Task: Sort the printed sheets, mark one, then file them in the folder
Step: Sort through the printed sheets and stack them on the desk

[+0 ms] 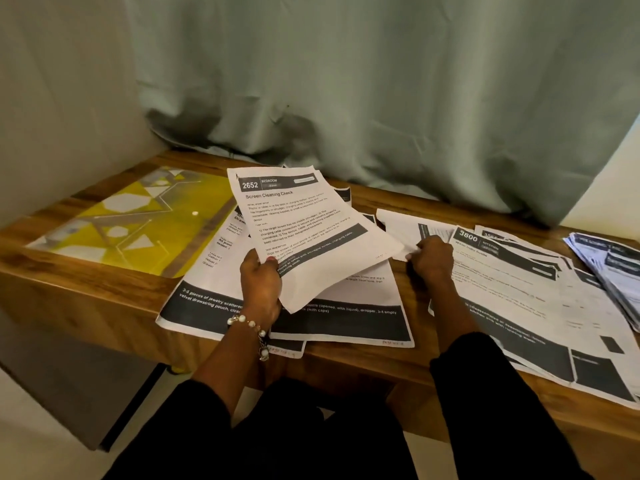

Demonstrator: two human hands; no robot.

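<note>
At far left a yellow folder (131, 223) with a grey-and-white geometric pattern lies flat on the wooden table (86, 299), its right edge partly under the nearest printed sheets. Just right of it, a spread of overlapping sheets (346, 323) with dark footer bands covers the table's front edge, some corners overhanging.

The left hand (259, 282), a beaded bracelet (252, 327) at the wrist, grips the lower-left corner of a raised sheet (304, 230) headed "2652 Bedroom – Screen Cleaning Check"; thumb on top, fingers curled beneath. The sheet is tilted up off the pile and hides part of the sheets behind it.

The right hand (431, 259) rests knuckles-up on the table between the two piles, fingers curled and pinching the edge of a white loose sheet (398, 230) that lies beyond it. Both forearms wear dark sleeves.

Right of this hand a second pile (519, 299), topped by a sheet headed "3800 Kitchen", fans out toward the table's right end. At the far right edge a separate stack (616, 268) lies skewed, its print blurred.

The table is brown wood grain. A pale green curtain (346, 81) hangs behind, bunching where it meets the tabletop; a plain wall stands at left. Pale flooring shows below.
</note>
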